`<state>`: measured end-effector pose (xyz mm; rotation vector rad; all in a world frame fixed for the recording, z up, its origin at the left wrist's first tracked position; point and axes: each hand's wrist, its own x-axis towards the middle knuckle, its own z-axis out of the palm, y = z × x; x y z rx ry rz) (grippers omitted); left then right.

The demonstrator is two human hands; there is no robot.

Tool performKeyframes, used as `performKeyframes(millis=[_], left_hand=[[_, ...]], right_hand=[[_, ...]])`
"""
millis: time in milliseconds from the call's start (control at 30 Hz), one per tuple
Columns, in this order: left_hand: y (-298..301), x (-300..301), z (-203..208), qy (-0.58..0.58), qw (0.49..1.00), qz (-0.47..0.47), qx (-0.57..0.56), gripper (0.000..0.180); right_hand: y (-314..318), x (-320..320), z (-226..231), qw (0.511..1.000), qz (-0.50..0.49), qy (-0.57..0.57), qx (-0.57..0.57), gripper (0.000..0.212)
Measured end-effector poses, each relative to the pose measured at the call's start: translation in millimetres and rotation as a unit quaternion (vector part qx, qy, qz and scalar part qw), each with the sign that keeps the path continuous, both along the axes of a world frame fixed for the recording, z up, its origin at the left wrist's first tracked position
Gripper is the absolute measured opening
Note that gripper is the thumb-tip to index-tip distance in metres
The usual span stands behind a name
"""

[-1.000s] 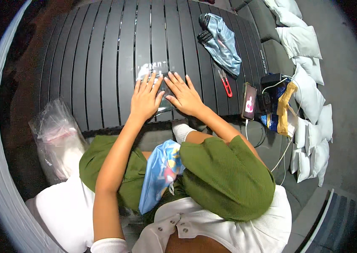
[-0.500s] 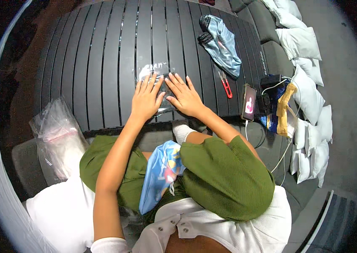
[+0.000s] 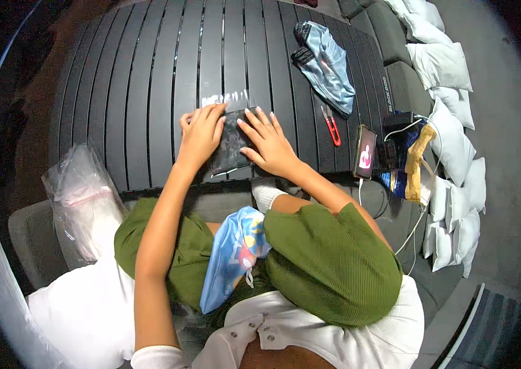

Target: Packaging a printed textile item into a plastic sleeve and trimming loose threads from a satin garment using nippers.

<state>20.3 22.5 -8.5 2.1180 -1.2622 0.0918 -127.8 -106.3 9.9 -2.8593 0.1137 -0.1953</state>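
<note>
A flat clear plastic bag [image 3: 231,150] lies on the black slatted table near its front edge. The table's dark surface shows through it, and glare whitens its far end. My right hand [image 3: 269,142] rests on the bag's right side, palm down, fingers spread. At the upper left of the bag is my left hand [image 3: 202,134], its fingers bent and angled rightward, the thumb apart from them. Neither hand is wrapped round the bag. A light-blue printed fabric pouch [image 3: 232,258] with a white drawstring end lies in my lap.
Right on the table are a blue cloth pouch [image 3: 329,67], red-handled thread snips [image 3: 332,126] and a propped phone [image 3: 365,152] with a cable. Several white pillow-like packets [image 3: 442,66] line the grey seat. At left stands a clear bag [image 3: 85,197] of white contents.
My left hand has shifted left and its fingers have bent, uncovering more of the plastic bag. The right hand stays flat in nearly the same place.
</note>
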Motion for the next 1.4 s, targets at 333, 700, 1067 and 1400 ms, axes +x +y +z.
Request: performKeyframes(millis=[333, 700, 1067, 1400], left_hand=[[4.0, 7.9, 2.9, 0.084, 0.995, 0.004, 0.053, 0.027], [7.9, 12.4, 7.6, 0.117, 0.992, -0.002, 0.052, 0.023], [7.0, 10.7, -3.1, 0.077, 0.997, -0.003, 0.009, 0.02], [6.8, 11.2, -11.4, 0.021, 1.0, 0.004, 0.002, 0.021]], right_hand=[[6.0, -7.3, -5.3, 0.999, 0.015, 0.024, 0.025, 0.056], [6.6, -7.8, -8.0, 0.999, 0.022, 0.019, 0.031, 0.055], [6.6, -8.5, -9.6, 0.999, 0.018, 0.017, 0.024, 0.055], [6.9, -8.6, -10.9, 0.999, 0.015, 0.02, 0.02, 0.054]])
